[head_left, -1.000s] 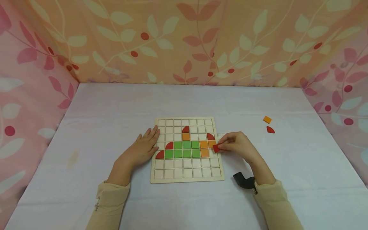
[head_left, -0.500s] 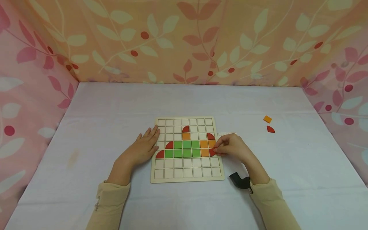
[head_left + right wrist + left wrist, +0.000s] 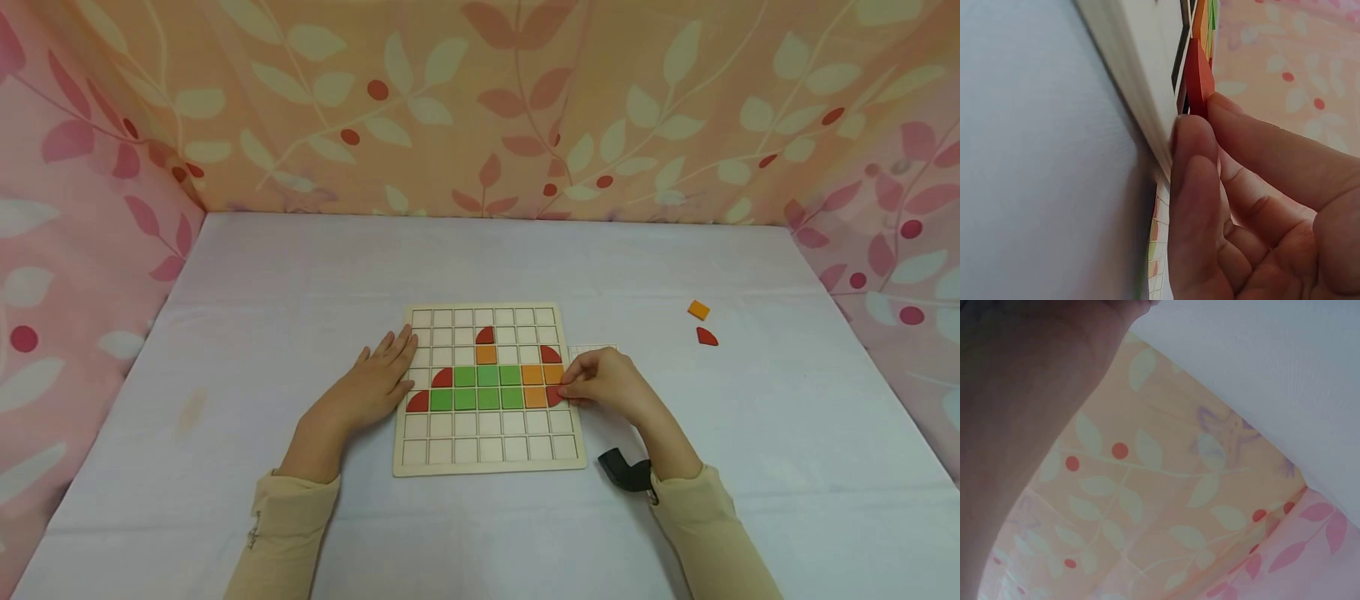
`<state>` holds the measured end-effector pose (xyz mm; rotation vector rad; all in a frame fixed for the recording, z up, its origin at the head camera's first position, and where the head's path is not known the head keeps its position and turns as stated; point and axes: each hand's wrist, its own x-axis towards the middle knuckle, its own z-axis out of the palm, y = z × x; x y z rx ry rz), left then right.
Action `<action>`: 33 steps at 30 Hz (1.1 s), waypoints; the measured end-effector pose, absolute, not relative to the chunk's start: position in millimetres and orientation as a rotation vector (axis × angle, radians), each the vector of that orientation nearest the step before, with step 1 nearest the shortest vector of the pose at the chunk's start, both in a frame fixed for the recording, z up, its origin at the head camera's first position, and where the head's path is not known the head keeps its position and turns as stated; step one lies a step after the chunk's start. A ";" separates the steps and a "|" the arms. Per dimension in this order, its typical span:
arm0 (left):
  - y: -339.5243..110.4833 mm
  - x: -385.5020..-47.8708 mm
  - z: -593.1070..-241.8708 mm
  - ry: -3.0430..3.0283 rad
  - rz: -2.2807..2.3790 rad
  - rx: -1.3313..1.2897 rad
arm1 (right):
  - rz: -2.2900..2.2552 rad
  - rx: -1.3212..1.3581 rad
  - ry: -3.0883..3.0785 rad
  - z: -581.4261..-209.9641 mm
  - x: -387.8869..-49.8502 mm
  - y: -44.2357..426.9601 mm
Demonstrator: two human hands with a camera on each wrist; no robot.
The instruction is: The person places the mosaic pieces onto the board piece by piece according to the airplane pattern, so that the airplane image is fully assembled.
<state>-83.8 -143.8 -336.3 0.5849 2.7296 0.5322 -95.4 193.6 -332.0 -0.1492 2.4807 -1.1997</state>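
A pale wooden grid board (image 3: 489, 452) lies on the table, with green, orange and red tiles in several of its squares. My left hand (image 3: 369, 385) rests on the board's left edge, fingers extended. At the right edge, my right hand (image 3: 606, 380) pinches a red quarter-round tile (image 3: 1199, 78) between thumb and finger. That tile sits over the rightmost column, beside an orange square tile (image 3: 535, 397); in the right wrist view it is tilted, partly raised from its square. Fingertips cover part of it. The left wrist view shows only a bit of hand and forearm.
An orange square tile (image 3: 698, 310) and a red quarter-round tile (image 3: 707, 337) lie loose on the right of the white-covered table. A printed grid card (image 3: 606, 348) shows partly beyond the right hand. A black wrist device (image 3: 624, 472) hangs by the right sleeve. Patterned cloth (image 3: 480, 108) encloses the table.
My right hand has moved slightly left, bringing the red quarter-round tile from the board's edge over the rightmost column and turning it. The left hand stays still.
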 end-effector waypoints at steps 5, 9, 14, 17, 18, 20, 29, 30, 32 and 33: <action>-143.5 -84.3 -335.5 2.732 0.529 0.589 | -1.216 -0.149 2.472 -331.0 -95.3 195.1; -142.9 -84.5 -335.5 2.730 0.534 0.590 | -1.231 -0.140 2.467 -330.5 -95.4 197.3; -142.4 -84.8 -335.5 2.726 0.533 0.589 | -1.249 -0.136 2.457 -328.0 -96.8 201.3; -142.5 -84.8 -335.5 2.729 0.527 0.586 | -1.267 -0.128 2.483 -325.6 -100.3 206.8; -142.6 -84.8 -335.8 2.729 0.526 0.584 | -1.289 -0.125 2.485 -324.7 -102.3 209.2; -142.7 -84.5 -336.1 2.727 0.525 0.577 | -1.318 -0.124 2.515 -322.7 -106.7 215.4; -143.0 -83.4 -335.2 2.720 0.538 0.568 | -1.433 -0.029 2.573 -313.1 -124.0 256.4; -143.2 -83.3 -335.5 2.722 0.539 0.571 | -1.447 -0.018 2.578 -312.3 -125.3 260.5; -143.4 -83.5 -336.3 2.725 0.538 0.573 | -1.478 -0.012 2.586 -310.8 -127.4 269.0; -143.4 -83.6 -336.7 2.726 0.540 0.575 | -1.491 -0.006 2.595 -310.6 -128.6 273.4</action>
